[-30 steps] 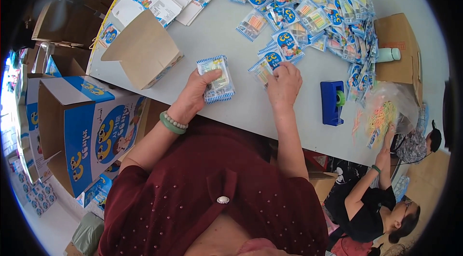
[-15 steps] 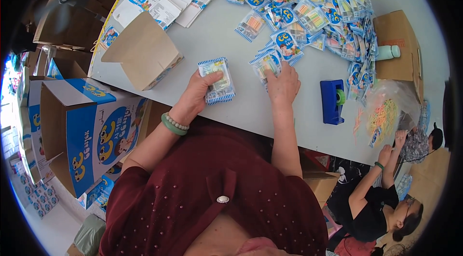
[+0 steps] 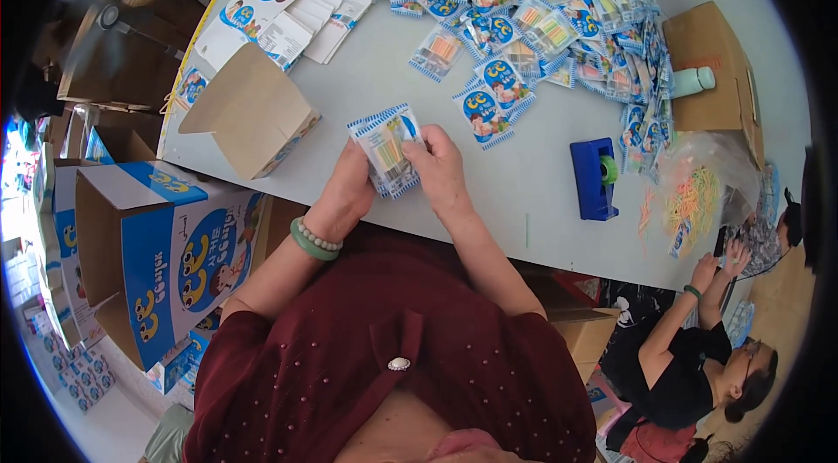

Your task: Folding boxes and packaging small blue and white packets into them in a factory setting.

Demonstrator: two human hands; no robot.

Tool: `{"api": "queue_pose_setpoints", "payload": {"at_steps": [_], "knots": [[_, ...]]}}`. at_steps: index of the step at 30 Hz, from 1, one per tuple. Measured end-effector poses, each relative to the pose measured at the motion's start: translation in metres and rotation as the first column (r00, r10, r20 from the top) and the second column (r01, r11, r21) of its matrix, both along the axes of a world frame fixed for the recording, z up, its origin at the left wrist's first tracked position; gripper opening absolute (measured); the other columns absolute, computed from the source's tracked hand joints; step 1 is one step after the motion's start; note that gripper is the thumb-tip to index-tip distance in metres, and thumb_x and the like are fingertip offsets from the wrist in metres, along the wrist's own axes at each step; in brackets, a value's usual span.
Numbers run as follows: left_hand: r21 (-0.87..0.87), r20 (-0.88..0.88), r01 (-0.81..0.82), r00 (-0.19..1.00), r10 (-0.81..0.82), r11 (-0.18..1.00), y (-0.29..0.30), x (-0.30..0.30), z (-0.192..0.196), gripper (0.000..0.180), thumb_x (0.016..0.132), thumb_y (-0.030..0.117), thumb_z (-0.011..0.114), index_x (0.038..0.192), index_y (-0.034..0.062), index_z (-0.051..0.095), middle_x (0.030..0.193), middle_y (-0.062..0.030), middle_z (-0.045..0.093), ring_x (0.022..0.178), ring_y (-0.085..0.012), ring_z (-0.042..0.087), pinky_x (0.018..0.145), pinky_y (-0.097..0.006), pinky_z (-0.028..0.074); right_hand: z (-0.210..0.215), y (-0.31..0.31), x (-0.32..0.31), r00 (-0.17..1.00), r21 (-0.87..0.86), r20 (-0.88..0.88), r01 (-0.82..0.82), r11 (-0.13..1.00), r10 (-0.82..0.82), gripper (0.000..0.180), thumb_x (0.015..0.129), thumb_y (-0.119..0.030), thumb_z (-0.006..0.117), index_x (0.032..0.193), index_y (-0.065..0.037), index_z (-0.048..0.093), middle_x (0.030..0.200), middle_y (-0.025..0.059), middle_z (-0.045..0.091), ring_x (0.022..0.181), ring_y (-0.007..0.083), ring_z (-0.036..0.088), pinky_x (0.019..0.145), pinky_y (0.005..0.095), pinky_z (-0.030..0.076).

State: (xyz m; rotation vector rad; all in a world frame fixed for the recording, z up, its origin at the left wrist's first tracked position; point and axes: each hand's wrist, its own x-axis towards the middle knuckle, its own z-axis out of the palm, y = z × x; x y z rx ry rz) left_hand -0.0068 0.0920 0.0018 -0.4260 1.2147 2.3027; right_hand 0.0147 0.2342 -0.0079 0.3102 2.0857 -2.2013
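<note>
Both my hands grip one stack of small blue-and-white striped packets [image 3: 384, 145] over the grey table [image 3: 532, 201]. My left hand [image 3: 349, 192] holds the stack from its left side, and a green bead bracelet [image 3: 311, 241] circles that wrist. My right hand [image 3: 439, 171] pinches the stack's right edge. A single packet [image 3: 485, 107] lies flat just beyond my right hand. A big heap of the same packets [image 3: 559, 9] covers the far part of the table.
An open small cardboard carton [image 3: 249, 114] lies left of my hands. A blue tape dispenser [image 3: 594, 177] stands to the right, by a clear bag of coloured strips [image 3: 694, 192]. A large blue printed box [image 3: 161, 249] stands at the left. Another person [image 3: 690, 358] sits at lower right.
My right hand left the packets lying on the table and came back to the stack. Both hands now hold the stack together, nearer to me.
</note>
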Motion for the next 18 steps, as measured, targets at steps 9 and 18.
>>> {"api": "queue_pose_setpoints", "payload": {"at_steps": [9, 18], "knots": [[0.233, 0.017, 0.015, 1.0, -0.02, 0.972, -0.006, -0.004, -0.004, 0.036, 0.092, 0.017, 0.06, 0.124, 0.0052, 0.049, 0.119, -0.0083, 0.059, 0.11, -0.0201, 0.058, 0.097, -0.037, 0.046, -0.004, -0.007, 0.003, 0.949, 0.432, -0.316, 0.144, 0.89, 0.0, 0.02, 0.087, -0.016, 0.059, 0.101, -0.002, 0.056, 0.095, 0.016, 0.059, 0.083, 0.0252, 0.059, 0.074, 0.0364, 0.047], [0.048, -0.126, 0.045, 0.991, -0.039, 0.998, -0.008, -0.003, 0.007, 0.052, 0.082, 0.006, 0.071, 0.127, 0.0047, 0.046, 0.115, -0.0061, 0.06, 0.104, -0.0175, 0.059, 0.091, -0.033, 0.049, 0.008, -0.008, 0.003, 0.982, 0.221, -0.083, -0.146, 0.964, 0.168, 0.079, 0.075, -0.013, 0.072, 0.141, -0.004, 0.03, 0.129, 0.0191, 0.05, 0.115, 0.0364, 0.051, 0.095, 0.0409, 0.042]]}}
